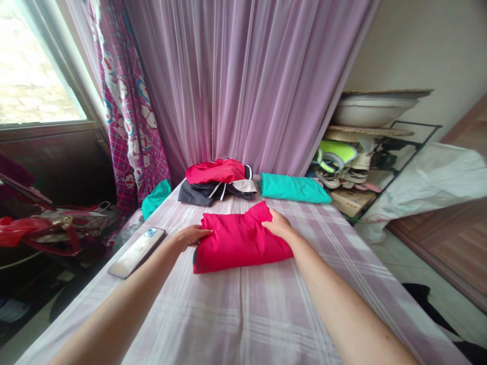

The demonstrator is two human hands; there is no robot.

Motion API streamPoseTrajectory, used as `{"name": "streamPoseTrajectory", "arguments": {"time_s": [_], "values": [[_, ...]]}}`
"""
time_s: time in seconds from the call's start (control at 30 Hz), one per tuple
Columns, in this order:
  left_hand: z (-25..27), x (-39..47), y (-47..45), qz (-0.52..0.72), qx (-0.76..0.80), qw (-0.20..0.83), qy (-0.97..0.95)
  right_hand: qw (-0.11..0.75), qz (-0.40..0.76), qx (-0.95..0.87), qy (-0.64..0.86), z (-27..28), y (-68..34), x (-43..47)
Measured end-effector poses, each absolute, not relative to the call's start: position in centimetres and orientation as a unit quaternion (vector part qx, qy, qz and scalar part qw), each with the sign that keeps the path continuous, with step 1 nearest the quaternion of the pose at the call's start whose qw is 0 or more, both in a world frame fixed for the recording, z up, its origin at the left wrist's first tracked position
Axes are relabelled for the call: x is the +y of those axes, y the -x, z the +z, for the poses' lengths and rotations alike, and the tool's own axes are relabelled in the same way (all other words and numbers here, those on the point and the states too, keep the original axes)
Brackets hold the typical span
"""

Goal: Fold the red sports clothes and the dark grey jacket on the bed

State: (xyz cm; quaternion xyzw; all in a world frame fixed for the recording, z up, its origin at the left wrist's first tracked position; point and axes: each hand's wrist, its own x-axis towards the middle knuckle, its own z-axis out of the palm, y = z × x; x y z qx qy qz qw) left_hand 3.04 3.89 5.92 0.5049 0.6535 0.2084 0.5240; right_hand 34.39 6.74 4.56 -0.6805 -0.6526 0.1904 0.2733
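Observation:
A folded red garment (239, 241) lies in the middle of the cloth-covered table, its top right corner raised a little. My left hand (192, 236) grips its left edge between thumb and fingers. On the other side, my right hand (277, 224) pinches the upper right part, with the fingertips partly hidden by the cloth. A dark strip shows at the garment's lower left end. What kind of garment it is cannot be made out. Behind it sit a heap of red and dark clothes (216, 172) and a folded teal garment (294, 188).
A phone (137, 252) lies face down near the table's left edge. Another teal cloth (157, 198) hangs by the far left corner. Purple curtains (236, 76) close off the back. To the right stands a rack (414, 147) with shoes and a basin (376, 109).

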Motion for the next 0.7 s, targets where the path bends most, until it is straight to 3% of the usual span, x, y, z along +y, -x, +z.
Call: {"name": "streamPoseTrajectory", "arguments": {"time_s": [0.17,0.27,0.47,0.7], "values": [[6.3,0.9,-3.8,0.378,0.618,0.470,-0.504,0.289,0.081,-0.690,0.658,9.7,-31.4,10.7],[5.3,-0.7,-4.7,0.400,0.613,0.471,-0.492,0.287,0.071,-0.686,0.665,10.4,-28.9,11.2],[3.7,-0.7,-4.5,0.372,0.660,0.438,-0.484,0.207,0.203,-0.709,0.643,9.7,-22.1,7.1],[5.9,-2.0,-4.8,0.183,0.733,0.164,-0.635,0.106,0.211,-0.731,0.640,13.9,-15.0,5.1]]}}
